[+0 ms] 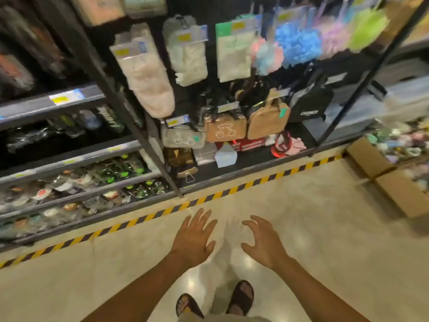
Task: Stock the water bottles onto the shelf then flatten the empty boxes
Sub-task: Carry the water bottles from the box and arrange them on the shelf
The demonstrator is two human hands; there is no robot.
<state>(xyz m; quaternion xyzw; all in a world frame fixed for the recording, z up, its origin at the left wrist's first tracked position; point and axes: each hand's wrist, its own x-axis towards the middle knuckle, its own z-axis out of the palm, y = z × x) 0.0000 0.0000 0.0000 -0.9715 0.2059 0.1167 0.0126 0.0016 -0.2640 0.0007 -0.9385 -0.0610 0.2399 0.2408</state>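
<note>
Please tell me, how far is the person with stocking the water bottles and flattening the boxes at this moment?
Nothing here shows finished work: no water bottles are in view, and the shelves ahead hold other goods. Nothing is in hand either: the left hand and right hand are open and empty above the floor. The cardboard boxes at the right stand unflattened, apparently with goods inside. Both stocking and flattening seem still to do.

Two brown cardboard boxes (390, 180) sit side by side on the floor at far right.
</note>
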